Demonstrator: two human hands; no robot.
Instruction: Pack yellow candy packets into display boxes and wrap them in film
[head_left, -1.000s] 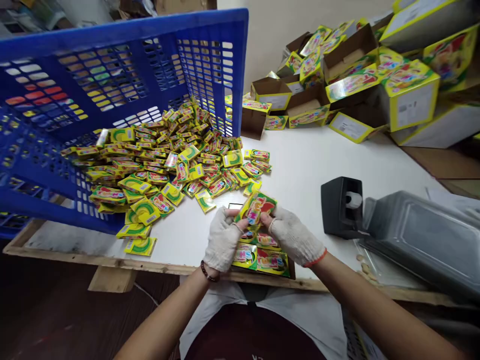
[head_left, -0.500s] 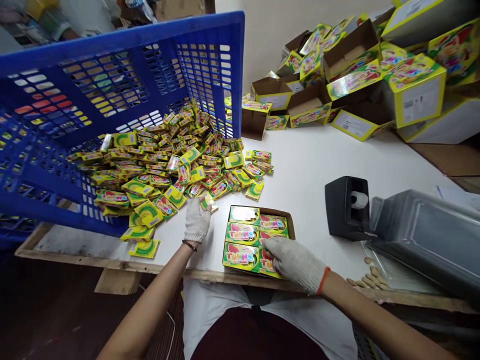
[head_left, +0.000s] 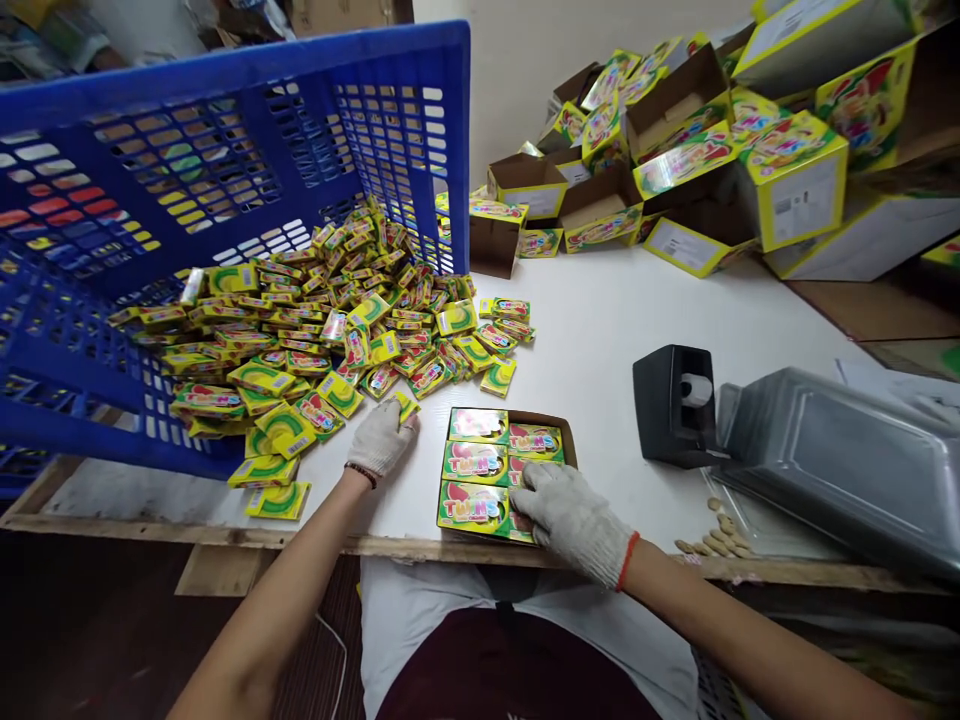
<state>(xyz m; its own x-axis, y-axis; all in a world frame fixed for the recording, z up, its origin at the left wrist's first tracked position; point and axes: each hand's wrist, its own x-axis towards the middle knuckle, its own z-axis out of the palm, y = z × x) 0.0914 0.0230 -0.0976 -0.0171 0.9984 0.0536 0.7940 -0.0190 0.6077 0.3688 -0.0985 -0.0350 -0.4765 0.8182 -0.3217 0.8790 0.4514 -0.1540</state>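
Note:
My left hand, in a white knit glove, is closed on a small yellow-green candy box at the near edge of a heap. My gloved right hand, its cuff trimmed in orange, rests with fingers spread on the right column of packs inside an open display box. Two columns of "TWINS" candy packs lie face up there; the right column sits a little lower, and my fingers hide part of it. The heap of small candy boxes spills from a blue crate onto the white table.
The blue plastic crate lies tipped on its side at left. Opened yellow display cartons are piled at back right. A black tape dispenser, a clear grey plastic bin and several beige oval pieces are on the right.
The view has shifted slightly, moving the scene left. My left hand has drawn a little away from the heap with the small box; my right hand's fingers have spread flatter over the packs.

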